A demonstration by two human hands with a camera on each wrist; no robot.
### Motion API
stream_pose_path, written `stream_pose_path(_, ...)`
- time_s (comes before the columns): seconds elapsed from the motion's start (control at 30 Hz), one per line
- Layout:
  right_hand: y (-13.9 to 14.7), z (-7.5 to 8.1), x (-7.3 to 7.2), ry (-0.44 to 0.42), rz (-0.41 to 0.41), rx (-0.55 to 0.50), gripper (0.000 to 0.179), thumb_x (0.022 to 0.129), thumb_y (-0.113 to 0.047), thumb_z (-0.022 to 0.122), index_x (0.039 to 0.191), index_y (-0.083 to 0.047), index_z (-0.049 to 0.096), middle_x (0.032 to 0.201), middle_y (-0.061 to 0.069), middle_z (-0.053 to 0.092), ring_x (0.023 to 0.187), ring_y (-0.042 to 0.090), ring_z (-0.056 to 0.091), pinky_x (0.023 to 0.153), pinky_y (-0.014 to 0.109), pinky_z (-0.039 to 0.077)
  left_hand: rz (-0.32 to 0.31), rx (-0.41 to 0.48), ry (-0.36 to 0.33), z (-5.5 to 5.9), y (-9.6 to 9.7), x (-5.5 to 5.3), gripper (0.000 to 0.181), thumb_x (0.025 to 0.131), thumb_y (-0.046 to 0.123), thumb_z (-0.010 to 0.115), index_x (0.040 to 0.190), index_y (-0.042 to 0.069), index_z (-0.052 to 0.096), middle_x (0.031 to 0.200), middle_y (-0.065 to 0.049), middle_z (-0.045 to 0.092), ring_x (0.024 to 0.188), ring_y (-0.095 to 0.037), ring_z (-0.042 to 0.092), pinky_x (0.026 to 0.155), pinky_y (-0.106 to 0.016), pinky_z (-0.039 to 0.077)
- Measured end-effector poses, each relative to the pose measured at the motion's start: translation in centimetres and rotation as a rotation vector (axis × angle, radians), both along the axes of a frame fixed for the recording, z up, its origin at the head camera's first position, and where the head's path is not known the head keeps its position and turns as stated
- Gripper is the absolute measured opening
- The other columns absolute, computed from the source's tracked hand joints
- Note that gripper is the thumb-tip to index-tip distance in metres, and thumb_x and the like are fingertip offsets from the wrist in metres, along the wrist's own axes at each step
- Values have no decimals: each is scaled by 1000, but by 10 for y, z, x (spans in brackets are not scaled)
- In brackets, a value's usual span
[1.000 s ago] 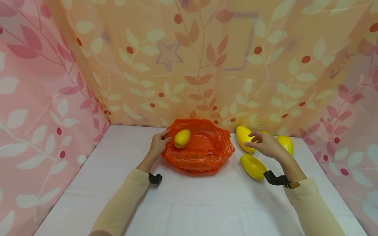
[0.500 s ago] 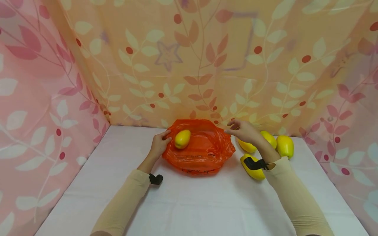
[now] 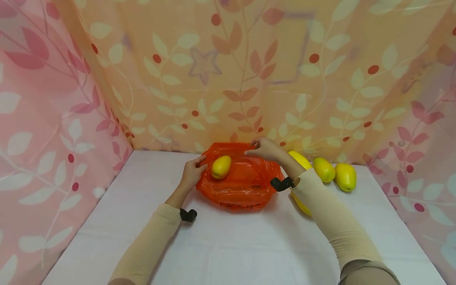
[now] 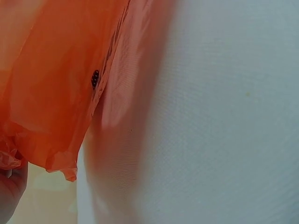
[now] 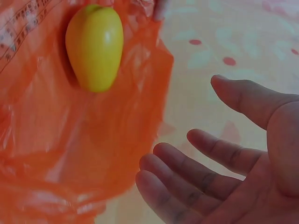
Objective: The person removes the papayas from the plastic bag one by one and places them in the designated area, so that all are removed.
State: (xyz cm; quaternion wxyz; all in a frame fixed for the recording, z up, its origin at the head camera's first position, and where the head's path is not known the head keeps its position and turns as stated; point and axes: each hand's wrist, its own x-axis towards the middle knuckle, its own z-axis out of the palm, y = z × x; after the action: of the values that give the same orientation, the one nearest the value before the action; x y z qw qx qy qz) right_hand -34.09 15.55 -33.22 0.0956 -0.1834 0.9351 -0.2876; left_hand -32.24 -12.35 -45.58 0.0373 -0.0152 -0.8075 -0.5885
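Note:
An orange-red plastic bag (image 3: 242,198) lies spread with its mouth upward in the middle of the table. Inside it, toward the left, rests a yellow mango (image 3: 221,167), also plain in the right wrist view. My left hand (image 3: 192,172) pinches the bag's left edge between thumb and fingers; in the left wrist view only part of that hand (image 4: 10,191) shows beside the crumpled plastic. Over the bag's back right edge hovers my right hand (image 3: 265,149), holding nothing. Its fingers (image 5: 201,172) are spread and relaxed, with the thumb apart from them.
On the right, several more yellow mangoes lie on the white table cover (image 3: 228,249): one at the back (image 3: 324,169), a greener one (image 3: 345,177) beside it, and two partly hidden by my right arm. A floral curtain (image 3: 199,99) rises behind the table.
My right hand has moved left from above the loose mangoes to over the bag, uncovering the ones at the right. My left hand stays at the bag's edge.

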Motion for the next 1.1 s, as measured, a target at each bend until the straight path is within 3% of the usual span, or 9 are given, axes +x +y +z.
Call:
stream_pose_path(0.2,-20,-8,-7,-73,2,-3,47,89,-35,69,120,0,62,99,14,64,73,21,59,64,25,50,-3,-10,6,1,0,0,44,95,6,60,138,1,53,143,-19,52,138,-30,44,112,-42,39)
stream_pose_path(0.4,-31,-20,-16,-181,-71,-58,47,90,-38,68,121,-4,59,98,14,60,67,16,52,60,22,48,0,-3,6,2,1,1,44,95,6,59,138,2,54,143,-19,52,137,-30,46,111,-42,40)
stream_pose_path(0.57,-39,-35,-22,-234,-109,-124,51,91,-37,67,125,0,56,98,11,56,72,20,53,72,34,55,0,2,8,3,2,1,44,95,5,59,138,1,53,143,-20,52,135,-31,48,110,-43,42)
stream_pose_path(0.67,-44,-42,-23,-254,-127,-115,53,92,-40,65,127,-1,55,105,16,59,84,28,58,85,42,56,-2,-4,15,4,2,1,44,95,5,59,138,1,54,142,-20,52,134,-31,48,109,-43,43)
stream_pose_path(0.83,-52,-51,-22,-289,-161,-89,57,91,-45,65,126,-1,56,120,17,60,103,35,59,90,43,56,2,-8,17,3,3,-1,43,95,5,59,138,1,53,142,-20,53,134,-31,49,108,-43,43)
stream_pose_path(1.1,-69,-65,-23,-348,-219,-123,60,89,-51,64,118,1,54,102,9,51,106,35,57,94,45,53,5,4,12,3,3,-1,44,94,4,60,137,0,54,140,-20,54,133,-30,50,107,-43,44)
